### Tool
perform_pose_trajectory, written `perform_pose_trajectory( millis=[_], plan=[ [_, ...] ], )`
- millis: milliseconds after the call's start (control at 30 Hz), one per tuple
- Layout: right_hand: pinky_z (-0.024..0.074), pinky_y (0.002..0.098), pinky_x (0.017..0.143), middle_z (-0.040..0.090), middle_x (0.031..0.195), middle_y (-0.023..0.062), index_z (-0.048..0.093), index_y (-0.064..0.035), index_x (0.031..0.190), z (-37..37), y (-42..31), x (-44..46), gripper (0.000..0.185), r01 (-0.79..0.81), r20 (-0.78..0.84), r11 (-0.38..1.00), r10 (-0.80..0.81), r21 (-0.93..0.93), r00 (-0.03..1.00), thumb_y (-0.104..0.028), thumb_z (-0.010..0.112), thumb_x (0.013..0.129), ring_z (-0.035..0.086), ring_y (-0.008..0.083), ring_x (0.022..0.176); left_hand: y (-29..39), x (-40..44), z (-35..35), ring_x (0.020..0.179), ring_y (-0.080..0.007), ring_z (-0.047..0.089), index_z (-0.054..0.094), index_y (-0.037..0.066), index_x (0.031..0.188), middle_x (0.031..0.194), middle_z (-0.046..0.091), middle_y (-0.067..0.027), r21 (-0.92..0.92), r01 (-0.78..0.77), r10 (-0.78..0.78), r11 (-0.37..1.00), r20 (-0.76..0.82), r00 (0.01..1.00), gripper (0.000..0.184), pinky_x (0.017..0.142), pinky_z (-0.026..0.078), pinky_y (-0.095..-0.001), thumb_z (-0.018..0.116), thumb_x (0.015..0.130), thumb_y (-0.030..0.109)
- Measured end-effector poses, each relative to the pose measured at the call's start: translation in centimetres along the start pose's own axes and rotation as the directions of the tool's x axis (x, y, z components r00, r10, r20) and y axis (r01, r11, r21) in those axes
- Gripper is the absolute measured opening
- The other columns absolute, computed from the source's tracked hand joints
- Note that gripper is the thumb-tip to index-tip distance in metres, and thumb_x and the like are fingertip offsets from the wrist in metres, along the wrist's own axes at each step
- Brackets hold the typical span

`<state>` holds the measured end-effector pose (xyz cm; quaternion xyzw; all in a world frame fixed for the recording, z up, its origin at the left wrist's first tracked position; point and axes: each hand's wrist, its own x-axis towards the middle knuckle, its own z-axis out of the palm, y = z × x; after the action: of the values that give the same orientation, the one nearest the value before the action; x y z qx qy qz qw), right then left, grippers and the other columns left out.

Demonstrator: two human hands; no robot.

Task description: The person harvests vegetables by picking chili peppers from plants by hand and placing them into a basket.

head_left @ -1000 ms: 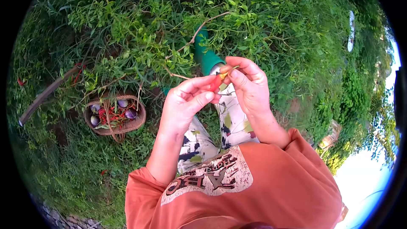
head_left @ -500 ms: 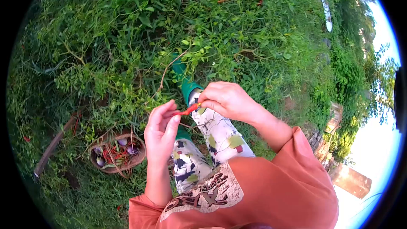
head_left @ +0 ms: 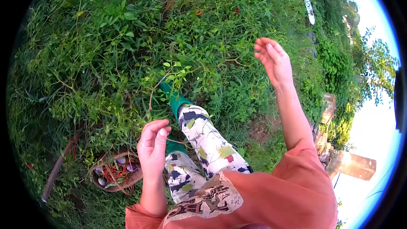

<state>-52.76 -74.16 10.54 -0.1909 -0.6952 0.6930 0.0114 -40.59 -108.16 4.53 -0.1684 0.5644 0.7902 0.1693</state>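
My left hand (head_left: 151, 150) is in front of my lower legs, its fingers loosely curled and the thumb apart from them, with nothing seen between them. My right hand (head_left: 275, 61) is raised far out to the right above the green plants, fingers slightly bent and apart, holding nothing visible. The red pepper seen earlier does not show in either hand. Down to the left of my left hand, a woven basket (head_left: 135, 179) with a handle holds red peppers (head_left: 114, 173) and several purple-and-white eggplants (head_left: 132, 167).
Leafy pepper plants (head_left: 199, 38) surround my green boots (head_left: 171, 97). A bare twig (head_left: 152, 95) rises near my left hand. A dark wooden stick (head_left: 57, 169) lies left of the basket. A white board (head_left: 307, 4) stands at upper right, stone blocks (head_left: 354, 165) at right.
My hands have parted: the right has let go of the red pepper and swung up and right, while the left stays low. The pepper is out of sight. The view has shifted.
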Motion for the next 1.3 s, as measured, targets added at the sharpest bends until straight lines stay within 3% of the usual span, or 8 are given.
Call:
perform_pose_trajectory(
  millis=[100,167,467,600,833,967,1167,1300],
  plan=[
    [0.0458,0.0242,0.078,0.061,0.099,0.0091,0.057,-0.0004,0.110,2.1,1.8,9.6,0.027,0.170,-0.051,0.887,-0.212,-0.430,0.976,-0.013,0.049,0.088,0.057,0.0127,0.090,-0.1,0.6,-0.2,0.086,-0.0130,0.055,0.058,-0.002,0.098,0.098,0.054,-0.0072,0.106,0.009,-0.013,0.994,0.034,0.999,0.015,0.078,0.043,-0.0234,0.052,0.087,0.007],
    [0.0456,0.0303,0.081,0.063,0.100,0.0130,0.058,-0.0058,0.109,1.0,2.8,14.7,0.028,0.266,0.084,0.385,-0.430,-0.884,0.899,-0.016,0.048,0.085,0.060,0.0216,0.094,-0.3,1.3,-0.5,0.087,-0.0129,0.054,0.056,-0.001,0.099,0.100,0.055,-0.0065,0.166,-0.005,-0.006,0.986,0.063,0.998,0.016,0.079,0.043,-0.0250,0.051,0.087,0.009],
    [0.0468,0.0350,0.080,0.064,0.097,0.0099,0.063,-0.0179,0.104,2.5,2.1,18.1,0.027,0.048,0.057,-0.074,-0.127,-0.996,0.990,-0.026,0.050,0.081,0.060,0.0243,0.091,1.3,5.1,2.0,0.081,-0.0171,0.055,0.059,-0.001,0.093,0.089,0.058,-0.0093,0.223,-0.120,0.096,0.967,0.113,0.989,0.013,0.074,0.043,-0.0259,0.055,0.084,0.007],
    [0.0433,0.0284,0.073,0.066,0.090,0.0035,0.060,-0.0098,0.107,2.4,1.7,18.6,0.029,-0.084,-0.053,0.505,0.074,-0.859,0.996,-0.016,0.058,0.080,0.059,0.0131,0.082,1.8,6.5,3.2,0.080,-0.0189,0.056,0.059,-0.001,0.093,0.088,0.058,-0.0106,0.266,-0.178,0.129,0.947,0.192,0.973,0.013,0.073,0.044,-0.0268,0.055,0.084,0.007],
    [0.0347,0.0194,0.061,0.065,0.088,-0.0025,0.059,-0.0125,0.100,3.2,0.0,18.3,0.019,-0.113,0.006,0.670,0.173,-0.733,0.985,-0.023,0.052,0.085,0.055,0.0028,0.080,4.8,11.0,6.2,0.076,-0.0248,0.058,0.059,0.001,0.093,0.084,0.058,-0.0124,0.431,-0.384,0.199,0.817,0.413,0.889,0.014,0.069,0.046,-0.0303,0.056,0.082,0.009],
    [0.0371,0.0196,0.061,0.064,0.084,-0.0022,0.060,-0.0103,0.098,2.1,-1.1,18.5,0.019,-0.010,0.123,0.633,0.165,-0.774,0.979,-0.023,0.052,0.086,0.054,0.0031,0.076,5.4,14.1,8.8,0.069,-0.0200,0.055,0.059,-0.001,0.091,0.079,0.057,-0.0103,0.490,-0.449,0.152,0.747,0.532,0.833,0.013,0.063,0.044,-0.0276,0.055,0.082,0.007],
    [0.0417,0.0225,0.061,0.060,0.071,0.0003,0.058,-0.0032,0.096,0.3,-2.5,18.2,0.025,0.408,0.394,0.085,-0.146,-0.909,0.908,-0.026,0.051,0.087,0.053,0.0060,0.066,3.2,20.5,13.8,0.071,-0.0278,0.057,0.059,-0.002,0.088,0.080,0.058,-0.0156,0.541,-0.524,0.076,0.658,0.644,0.761,0.017,0.065,0.046,-0.0344,0.053,0.081,0.013],
    [0.0447,0.0306,0.067,0.061,0.073,0.0111,0.060,-0.0046,0.094,-0.4,-3.5,18.7,0.030,0.366,0.349,0.188,-0.118,-0.911,0.930,-0.032,0.050,0.086,0.057,0.0199,0.069,1.8,25.5,17.0,0.075,-0.0287,0.059,0.060,-0.001,0.091,0.080,0.062,-0.0172,0.557,-0.495,0.000,0.667,0.665,0.747,0.024,0.070,0.047,-0.0358,0.052,0.081,0.018]
  ],
)
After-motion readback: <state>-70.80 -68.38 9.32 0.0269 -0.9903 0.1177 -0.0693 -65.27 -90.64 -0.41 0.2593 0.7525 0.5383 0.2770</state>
